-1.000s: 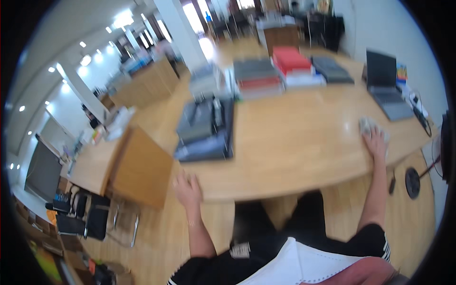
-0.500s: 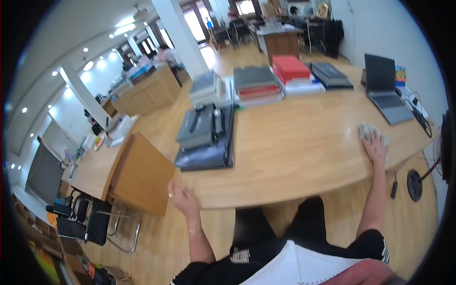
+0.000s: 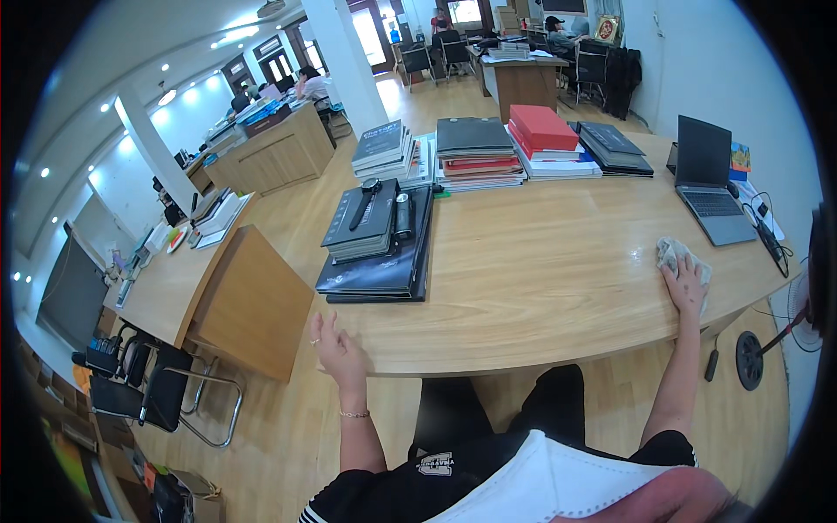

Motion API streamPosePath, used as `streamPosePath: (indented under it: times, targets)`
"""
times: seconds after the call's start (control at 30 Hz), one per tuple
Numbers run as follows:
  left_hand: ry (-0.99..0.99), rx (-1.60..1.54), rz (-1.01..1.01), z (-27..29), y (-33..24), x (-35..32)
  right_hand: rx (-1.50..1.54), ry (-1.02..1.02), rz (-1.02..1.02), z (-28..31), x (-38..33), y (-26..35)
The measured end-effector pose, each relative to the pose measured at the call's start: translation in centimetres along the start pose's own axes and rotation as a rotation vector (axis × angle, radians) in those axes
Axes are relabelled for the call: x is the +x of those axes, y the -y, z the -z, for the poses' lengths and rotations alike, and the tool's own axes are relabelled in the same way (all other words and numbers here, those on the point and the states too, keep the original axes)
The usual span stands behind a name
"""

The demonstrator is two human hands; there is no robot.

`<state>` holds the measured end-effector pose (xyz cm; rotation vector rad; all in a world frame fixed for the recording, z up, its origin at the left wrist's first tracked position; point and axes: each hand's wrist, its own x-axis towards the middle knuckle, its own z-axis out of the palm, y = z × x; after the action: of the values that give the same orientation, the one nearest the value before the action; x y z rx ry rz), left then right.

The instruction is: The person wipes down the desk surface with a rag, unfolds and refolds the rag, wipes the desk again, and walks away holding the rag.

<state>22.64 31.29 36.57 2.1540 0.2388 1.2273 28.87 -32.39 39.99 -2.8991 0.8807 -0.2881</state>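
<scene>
At the right edge of the desk — right hand, palm down, fingers spread flat over a crumpled pale cloth, pressing it to the wood; the grip is a flat press more than a clamp, and the cloth shows mostly beyond the fingertips.

Left hand: empty, fingers loosely apart, hovering at the near rim of the desk; whether it touches the edge cannot be told. Thin bracelet at the wrist.

Near the cloth: an open grey laptop, just beyond it, with cables trailing off the far right rim.

Middle of the desk: a dark stack of albums carrying a wristwatch on its lid and a small dark cylinder beside it. Behind, a row of book stacks, one topped by a red box.

Progress, as a judgement: wiping appears under way. A faint sheen shows on the wood beside the cloth; the broad bare stretch between cloth and albums looks dry and untouched, so most of the surface seems left to do.

Unclear or cut off — the underside of the cloth, the objects along the right rim bent by the lens, the fan on the floor half hidden below the desk, and the distant seated people, too small to detail.
</scene>
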Motion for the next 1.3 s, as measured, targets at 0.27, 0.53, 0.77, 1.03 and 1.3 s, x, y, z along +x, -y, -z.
streamPosePath:
  times: [0.27,0.53,0.77,1.03,1.3]
  targets:
    - [0.035,0.108,-0.097,0.0,-0.9,0.1,-0.001,-0.01,-0.01,-0.1,0.1,0.1]
    - [0.097,0.083,-0.004,0.2,-1.9,0.1,0.005,0.015,-0.017,0.5,-0.1,0.5]
    - [0.1,0.085,0.019,0.2,-2.4,0.2,0.015,0.003,-0.019,0.2,0.2,0.3]
    - [0.036,0.148,-0.097,0.1,-0.9,-0.3,0.068,-0.009,-0.014,1.3,-0.9,0.6]
    - [0.071,0.098,-0.043,0.0,-1.7,0.2,0.062,-0.01,-0.007,1.2,-0.6,0.7]
